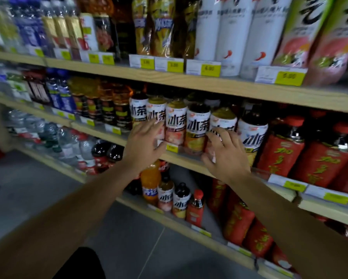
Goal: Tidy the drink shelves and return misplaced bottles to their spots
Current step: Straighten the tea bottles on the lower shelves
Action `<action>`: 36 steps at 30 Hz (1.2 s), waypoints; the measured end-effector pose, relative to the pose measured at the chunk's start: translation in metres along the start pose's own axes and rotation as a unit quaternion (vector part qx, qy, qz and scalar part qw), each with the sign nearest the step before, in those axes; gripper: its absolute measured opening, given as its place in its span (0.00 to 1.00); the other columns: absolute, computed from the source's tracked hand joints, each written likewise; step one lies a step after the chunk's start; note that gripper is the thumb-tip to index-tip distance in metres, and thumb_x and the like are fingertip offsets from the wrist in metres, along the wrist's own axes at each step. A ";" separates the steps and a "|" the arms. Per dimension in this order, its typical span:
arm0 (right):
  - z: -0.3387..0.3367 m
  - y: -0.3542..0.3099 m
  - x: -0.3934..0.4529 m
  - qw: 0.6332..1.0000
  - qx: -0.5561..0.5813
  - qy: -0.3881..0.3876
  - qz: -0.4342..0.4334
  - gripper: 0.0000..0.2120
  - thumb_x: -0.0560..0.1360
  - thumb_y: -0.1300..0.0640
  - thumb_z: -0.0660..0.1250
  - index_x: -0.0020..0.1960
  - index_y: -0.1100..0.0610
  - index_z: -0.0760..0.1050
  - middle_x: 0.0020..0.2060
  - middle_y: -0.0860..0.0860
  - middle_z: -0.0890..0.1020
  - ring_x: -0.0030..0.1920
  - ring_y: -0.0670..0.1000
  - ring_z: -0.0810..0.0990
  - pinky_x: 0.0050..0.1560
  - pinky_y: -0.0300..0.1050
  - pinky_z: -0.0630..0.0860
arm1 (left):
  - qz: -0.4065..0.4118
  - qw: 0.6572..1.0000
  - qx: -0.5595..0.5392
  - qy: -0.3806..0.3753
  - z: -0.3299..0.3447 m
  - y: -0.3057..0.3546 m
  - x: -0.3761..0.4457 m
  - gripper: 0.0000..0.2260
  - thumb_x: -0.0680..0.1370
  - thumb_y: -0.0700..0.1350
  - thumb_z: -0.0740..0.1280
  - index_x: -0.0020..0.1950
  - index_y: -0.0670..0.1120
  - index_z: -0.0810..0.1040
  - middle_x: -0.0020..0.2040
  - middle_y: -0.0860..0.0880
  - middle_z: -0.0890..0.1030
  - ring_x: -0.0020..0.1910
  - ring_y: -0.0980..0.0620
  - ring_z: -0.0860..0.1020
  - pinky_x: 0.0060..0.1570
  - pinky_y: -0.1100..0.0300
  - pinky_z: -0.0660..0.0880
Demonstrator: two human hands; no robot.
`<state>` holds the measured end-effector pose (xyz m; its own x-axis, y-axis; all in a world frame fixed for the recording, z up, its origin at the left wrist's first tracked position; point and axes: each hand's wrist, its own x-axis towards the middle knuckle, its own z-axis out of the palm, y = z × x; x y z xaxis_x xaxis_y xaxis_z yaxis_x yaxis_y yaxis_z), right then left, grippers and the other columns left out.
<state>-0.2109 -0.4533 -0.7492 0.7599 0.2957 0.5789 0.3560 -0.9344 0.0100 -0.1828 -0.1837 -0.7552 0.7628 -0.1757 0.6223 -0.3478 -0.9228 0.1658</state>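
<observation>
A row of white-labelled iced tea bottles stands on the middle shelf of a wooden drink rack. My left hand reaches to the row's left side, fingers spread, touching the second bottle. My right hand is spread against a bottle with a pink lower label, fingers loosely bent around its front. Neither hand lifts anything. On the shelf below stand an orange soda bottle, two small iced tea bottles and a red bottle.
Red herbal tea bottles fill the shelf right of my hands. Tall white and pink bottles stand on the top shelf. Water bottles crowd the lower left. Yellow price tags line the shelf edges. Grey floor lies below.
</observation>
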 end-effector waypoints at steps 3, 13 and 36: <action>0.027 -0.024 0.000 0.999 0.004 -0.032 0.008 0.28 0.75 0.45 0.64 0.70 0.58 0.70 0.69 0.58 0.70 0.68 0.63 0.67 0.69 0.60 0.67 | 0.013 1.000 -0.006 -0.019 0.014 -0.035 -0.017 0.27 0.78 0.57 0.63 0.75 0.47 0.70 0.73 0.44 0.71 0.72 0.43 0.69 0.70 0.44 0.68; 0.126 -0.097 -0.016 0.984 0.022 -0.155 0.090 0.29 0.75 0.47 0.68 0.72 0.56 0.67 0.68 0.57 0.70 0.68 0.62 0.66 0.69 0.57 0.65 | 0.046 0.993 -0.044 -0.098 0.097 -0.130 -0.042 0.29 0.77 0.58 0.63 0.75 0.46 0.70 0.73 0.43 0.72 0.71 0.41 0.69 0.70 0.44 0.68; 0.237 -0.147 -0.010 0.918 0.036 -0.297 0.260 0.27 0.78 0.46 0.66 0.73 0.54 0.66 0.69 0.52 0.69 0.66 0.57 0.70 0.63 0.50 0.71 | 0.192 0.979 -0.003 0.071 0.193 -0.190 -0.018 0.28 0.74 0.56 0.69 0.74 0.56 0.71 0.67 0.47 0.64 0.67 0.42 0.64 0.70 0.30 0.55</action>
<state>-0.1418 -0.2721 -0.9491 0.9922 -0.1116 -0.0563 -0.1210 -0.9705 -0.2084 -0.0250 -0.0709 -0.9453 0.4925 -0.4588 0.7396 -0.5971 -0.7963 -0.0963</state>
